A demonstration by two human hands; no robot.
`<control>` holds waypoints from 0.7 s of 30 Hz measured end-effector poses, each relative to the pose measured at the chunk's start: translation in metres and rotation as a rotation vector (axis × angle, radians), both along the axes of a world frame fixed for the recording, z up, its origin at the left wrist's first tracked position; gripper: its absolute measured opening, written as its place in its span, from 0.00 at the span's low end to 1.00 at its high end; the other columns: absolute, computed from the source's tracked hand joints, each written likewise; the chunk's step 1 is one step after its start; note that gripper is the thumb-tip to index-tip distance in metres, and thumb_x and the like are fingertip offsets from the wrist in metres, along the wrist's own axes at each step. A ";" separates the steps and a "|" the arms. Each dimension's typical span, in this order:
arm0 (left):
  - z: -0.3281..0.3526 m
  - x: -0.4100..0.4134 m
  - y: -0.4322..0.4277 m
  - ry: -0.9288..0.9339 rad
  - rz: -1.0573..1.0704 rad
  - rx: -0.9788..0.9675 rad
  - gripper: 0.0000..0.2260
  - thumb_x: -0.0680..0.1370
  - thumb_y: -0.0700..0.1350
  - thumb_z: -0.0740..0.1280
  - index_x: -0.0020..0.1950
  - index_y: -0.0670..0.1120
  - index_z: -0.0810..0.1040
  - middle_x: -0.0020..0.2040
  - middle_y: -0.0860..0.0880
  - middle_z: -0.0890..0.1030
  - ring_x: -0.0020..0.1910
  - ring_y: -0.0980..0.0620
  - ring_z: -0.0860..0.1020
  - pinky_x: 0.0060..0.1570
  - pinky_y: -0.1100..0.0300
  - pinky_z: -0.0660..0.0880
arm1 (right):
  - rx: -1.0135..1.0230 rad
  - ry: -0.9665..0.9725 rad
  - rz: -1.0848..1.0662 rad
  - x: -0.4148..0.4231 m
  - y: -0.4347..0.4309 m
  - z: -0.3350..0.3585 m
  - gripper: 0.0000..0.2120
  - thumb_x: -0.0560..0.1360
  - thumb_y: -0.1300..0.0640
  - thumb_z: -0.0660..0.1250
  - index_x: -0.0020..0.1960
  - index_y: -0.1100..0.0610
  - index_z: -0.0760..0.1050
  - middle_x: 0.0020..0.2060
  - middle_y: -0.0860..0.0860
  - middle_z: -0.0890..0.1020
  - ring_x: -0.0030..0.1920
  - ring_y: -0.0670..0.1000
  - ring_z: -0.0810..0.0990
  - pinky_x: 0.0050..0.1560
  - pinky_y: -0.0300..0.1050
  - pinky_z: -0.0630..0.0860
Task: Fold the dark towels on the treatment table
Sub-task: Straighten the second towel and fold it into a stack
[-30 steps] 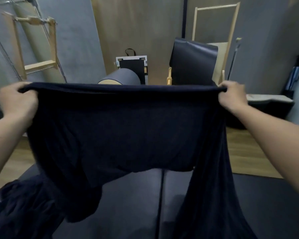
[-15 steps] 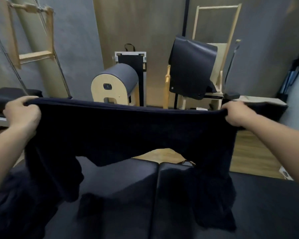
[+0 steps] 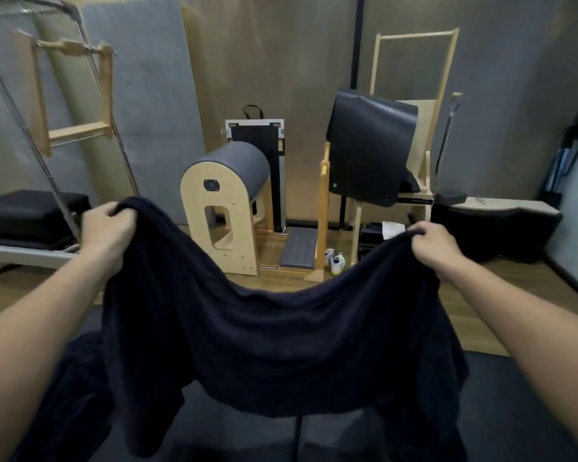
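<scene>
The dark towel [image 3: 274,331] hangs above the tabletop [image 3: 528,415], spread between two hands; its top edge sags in a slack curve at the middle, and its lower parts droop toward the near edge of the tabletop, where we cannot tell whether they touch. We judge the step in hand to be opening out one towel before its first fold; no fold shows yet. The next move, as we read it, calls for drawing the top edge taut, then bringing the held corners together or laying the cloth flat. The left hand [image 3: 106,228] is clamped on the upper left corner, fingers curled over bunched cloth; the right hand [image 3: 434,243] pinches the upper right corner; both arms reach forward, well apart, at nearly the same height. More dark cloth [image 3: 64,395] lies by the tabletop's left edge; we cannot tell whether it is a second towel.
</scene>
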State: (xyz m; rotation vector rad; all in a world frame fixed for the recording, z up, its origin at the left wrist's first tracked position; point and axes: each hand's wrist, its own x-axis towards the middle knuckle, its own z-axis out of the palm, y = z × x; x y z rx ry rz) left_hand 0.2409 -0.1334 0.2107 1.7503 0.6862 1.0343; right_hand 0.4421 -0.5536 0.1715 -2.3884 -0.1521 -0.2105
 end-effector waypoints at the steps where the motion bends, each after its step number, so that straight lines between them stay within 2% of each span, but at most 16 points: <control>1: 0.008 0.000 -0.029 0.046 -0.138 0.090 0.10 0.76 0.39 0.64 0.51 0.47 0.83 0.48 0.45 0.81 0.48 0.49 0.77 0.48 0.54 0.73 | 0.034 -0.033 0.097 -0.009 0.019 0.012 0.14 0.77 0.64 0.57 0.53 0.55 0.81 0.51 0.57 0.82 0.53 0.58 0.77 0.51 0.48 0.73; 4: 0.015 0.015 -0.086 0.300 -0.457 0.242 0.17 0.74 0.40 0.70 0.63 0.50 0.79 0.57 0.48 0.81 0.57 0.51 0.77 0.55 0.59 0.71 | 0.026 -0.132 0.435 -0.034 0.067 0.047 0.12 0.79 0.63 0.60 0.55 0.52 0.80 0.50 0.50 0.81 0.51 0.50 0.77 0.44 0.41 0.71; 6: 0.018 0.025 -0.125 0.402 -0.682 0.230 0.23 0.74 0.45 0.72 0.69 0.54 0.76 0.62 0.51 0.80 0.61 0.52 0.77 0.60 0.57 0.72 | -0.010 -0.223 0.616 -0.054 0.095 0.065 0.12 0.78 0.63 0.63 0.55 0.51 0.81 0.48 0.47 0.82 0.50 0.47 0.77 0.45 0.39 0.72; 8: 0.017 0.034 -0.151 0.346 -0.828 0.116 0.16 0.75 0.46 0.72 0.62 0.53 0.81 0.57 0.49 0.84 0.57 0.50 0.80 0.58 0.53 0.75 | -0.013 -0.334 0.685 -0.071 0.113 0.075 0.12 0.76 0.65 0.66 0.53 0.52 0.82 0.46 0.48 0.83 0.49 0.48 0.79 0.48 0.42 0.75; 10: 0.016 0.041 -0.160 0.261 -0.808 0.013 0.06 0.77 0.42 0.70 0.53 0.51 0.83 0.48 0.48 0.85 0.51 0.48 0.82 0.52 0.54 0.77 | 0.008 -0.417 0.673 -0.076 0.116 0.078 0.12 0.73 0.66 0.68 0.52 0.54 0.83 0.45 0.49 0.83 0.47 0.49 0.79 0.48 0.44 0.77; 14: 0.020 0.048 -0.153 0.163 -0.695 0.101 0.09 0.77 0.39 0.69 0.50 0.53 0.85 0.45 0.52 0.86 0.50 0.49 0.82 0.50 0.56 0.76 | -0.083 -0.450 0.609 -0.066 0.098 0.058 0.11 0.74 0.65 0.68 0.54 0.54 0.80 0.46 0.51 0.77 0.47 0.52 0.76 0.48 0.47 0.76; 18: 0.035 0.051 -0.150 0.110 -0.644 0.239 0.08 0.77 0.39 0.70 0.47 0.52 0.86 0.41 0.56 0.85 0.45 0.56 0.81 0.46 0.61 0.75 | -0.090 -0.267 0.417 -0.050 0.069 0.024 0.10 0.75 0.65 0.67 0.53 0.55 0.78 0.46 0.52 0.77 0.47 0.53 0.76 0.46 0.48 0.75; 20: 0.042 0.048 -0.152 0.140 -0.638 0.327 0.05 0.77 0.39 0.70 0.49 0.46 0.85 0.40 0.54 0.84 0.42 0.59 0.79 0.43 0.65 0.74 | -0.055 -0.192 0.342 -0.042 0.062 0.011 0.07 0.75 0.64 0.66 0.49 0.54 0.79 0.43 0.53 0.79 0.45 0.54 0.78 0.44 0.47 0.76; 21: 0.044 0.048 -0.151 0.143 -0.628 0.356 0.05 0.76 0.38 0.70 0.49 0.42 0.85 0.40 0.50 0.83 0.41 0.58 0.78 0.43 0.63 0.73 | -0.043 -0.165 0.310 -0.038 0.059 0.005 0.07 0.75 0.64 0.65 0.47 0.53 0.79 0.41 0.53 0.80 0.44 0.56 0.78 0.43 0.48 0.76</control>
